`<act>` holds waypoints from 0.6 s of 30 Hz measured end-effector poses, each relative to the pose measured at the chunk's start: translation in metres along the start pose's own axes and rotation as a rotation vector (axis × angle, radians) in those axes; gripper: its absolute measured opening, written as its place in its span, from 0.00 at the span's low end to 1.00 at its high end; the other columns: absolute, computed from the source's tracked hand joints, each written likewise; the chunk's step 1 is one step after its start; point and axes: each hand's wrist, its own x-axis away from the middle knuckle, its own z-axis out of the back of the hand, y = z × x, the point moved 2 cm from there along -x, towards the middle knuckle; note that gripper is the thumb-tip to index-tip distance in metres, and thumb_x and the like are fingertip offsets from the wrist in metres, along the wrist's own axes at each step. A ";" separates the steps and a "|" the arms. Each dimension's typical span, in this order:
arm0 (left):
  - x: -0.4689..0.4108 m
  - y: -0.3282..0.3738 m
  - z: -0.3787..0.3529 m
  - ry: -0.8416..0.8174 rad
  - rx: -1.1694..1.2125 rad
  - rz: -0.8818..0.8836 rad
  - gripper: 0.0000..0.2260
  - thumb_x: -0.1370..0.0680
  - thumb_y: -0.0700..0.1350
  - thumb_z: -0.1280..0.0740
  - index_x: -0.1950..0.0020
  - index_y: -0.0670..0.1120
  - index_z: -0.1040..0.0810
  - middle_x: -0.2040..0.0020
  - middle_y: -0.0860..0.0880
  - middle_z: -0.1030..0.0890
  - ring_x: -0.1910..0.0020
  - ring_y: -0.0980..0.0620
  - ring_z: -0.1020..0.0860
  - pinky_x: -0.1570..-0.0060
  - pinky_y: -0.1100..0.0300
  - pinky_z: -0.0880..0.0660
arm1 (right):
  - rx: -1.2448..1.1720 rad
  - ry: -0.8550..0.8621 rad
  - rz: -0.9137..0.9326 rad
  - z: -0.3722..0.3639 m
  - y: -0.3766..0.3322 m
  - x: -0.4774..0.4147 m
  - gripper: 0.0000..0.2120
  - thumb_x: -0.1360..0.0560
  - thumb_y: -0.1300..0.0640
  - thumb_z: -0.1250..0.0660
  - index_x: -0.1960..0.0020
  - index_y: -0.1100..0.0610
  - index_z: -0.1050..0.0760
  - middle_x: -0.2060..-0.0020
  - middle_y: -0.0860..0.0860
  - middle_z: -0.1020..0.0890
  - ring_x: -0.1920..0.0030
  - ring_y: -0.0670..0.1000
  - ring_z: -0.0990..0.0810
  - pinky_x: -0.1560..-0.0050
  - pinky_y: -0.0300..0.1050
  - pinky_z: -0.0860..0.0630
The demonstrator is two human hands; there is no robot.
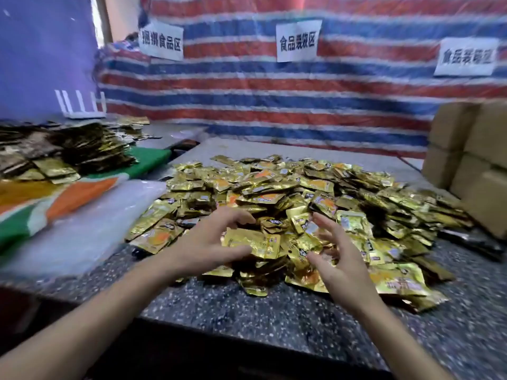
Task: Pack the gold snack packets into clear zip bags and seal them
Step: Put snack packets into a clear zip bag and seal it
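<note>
gripping gold packets (251,241), left hand (208,242); right hand (338,259) spread over pile (301,187)

Packet heap (301,193) ahead; boxes (472,165) right

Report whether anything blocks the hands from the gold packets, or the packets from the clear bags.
Nothing visible does. The left hand and right hand are at the gold packets, the left curled round some. The clear plastic stack, seemingly the bags, lies uncovered beside the pile's left edge.
</note>
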 end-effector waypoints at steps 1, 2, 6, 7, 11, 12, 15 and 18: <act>-0.010 0.002 -0.007 -0.016 -0.100 -0.018 0.22 0.24 0.49 0.28 0.32 0.57 0.28 0.35 0.57 0.28 0.36 0.62 0.30 0.36 0.62 0.32 | 0.002 0.003 -0.009 0.001 -0.001 0.000 0.31 0.24 0.61 0.29 0.30 0.34 0.33 0.34 0.41 0.27 0.38 0.35 0.29 0.41 0.45 0.27; -0.020 0.003 -0.011 -0.053 -0.220 -0.027 0.26 0.25 0.47 0.28 0.29 0.55 0.31 0.32 0.55 0.30 0.33 0.59 0.32 0.32 0.59 0.34 | 0.004 0.004 -0.030 0.001 -0.002 0.000 0.32 0.24 0.62 0.29 0.30 0.33 0.33 0.34 0.40 0.27 0.37 0.37 0.28 0.41 0.45 0.26; -0.055 -0.012 -0.039 -0.256 -0.301 0.029 0.37 0.29 0.51 0.29 0.22 0.54 0.39 0.25 0.50 0.37 0.28 0.49 0.34 0.28 0.50 0.34 | 0.113 -0.014 -0.043 0.001 0.001 0.001 0.37 0.25 0.65 0.30 0.35 0.25 0.36 0.36 0.32 0.31 0.36 0.40 0.28 0.40 0.41 0.27; -0.058 -0.018 -0.043 -0.293 -0.287 0.040 0.37 0.30 0.56 0.30 0.23 0.57 0.39 0.24 0.51 0.39 0.30 0.48 0.33 0.30 0.48 0.32 | 0.135 -0.023 -0.034 -0.001 0.003 0.001 0.37 0.26 0.66 0.30 0.33 0.28 0.36 0.35 0.31 0.32 0.35 0.38 0.30 0.36 0.43 0.29; -0.056 -0.039 -0.056 -0.284 -0.300 -0.010 0.38 0.36 0.67 0.39 0.25 0.66 0.40 0.25 0.59 0.43 0.34 0.50 0.35 0.34 0.48 0.31 | 0.285 -0.099 0.000 -0.016 0.005 0.003 0.32 0.27 0.64 0.29 0.33 0.36 0.33 0.35 0.28 0.36 0.32 0.27 0.41 0.26 0.43 0.42; -0.056 -0.044 -0.058 -0.275 -0.297 -0.034 0.37 0.35 0.66 0.38 0.25 0.66 0.40 0.25 0.60 0.43 0.33 0.52 0.36 0.34 0.50 0.32 | 0.327 -0.109 0.000 -0.020 0.004 0.001 0.30 0.27 0.63 0.29 0.33 0.37 0.31 0.35 0.31 0.33 0.31 0.31 0.40 0.25 0.44 0.43; -0.050 -0.053 -0.055 -0.222 -0.270 -0.077 0.34 0.29 0.63 0.36 0.24 0.60 0.37 0.25 0.58 0.38 0.32 0.57 0.38 0.32 0.59 0.38 | 0.351 -0.062 0.006 -0.037 0.002 -0.005 0.25 0.28 0.62 0.28 0.37 0.42 0.26 0.39 0.36 0.28 0.34 0.41 0.35 0.28 0.49 0.38; -0.041 -0.056 -0.046 0.017 -0.087 -0.046 0.29 0.26 0.60 0.31 0.27 0.55 0.31 0.33 0.56 0.27 0.36 0.59 0.31 0.34 0.62 0.32 | 0.293 -0.011 -0.004 -0.053 -0.005 -0.013 0.25 0.27 0.59 0.27 0.38 0.37 0.30 0.43 0.35 0.28 0.39 0.35 0.35 0.34 0.49 0.35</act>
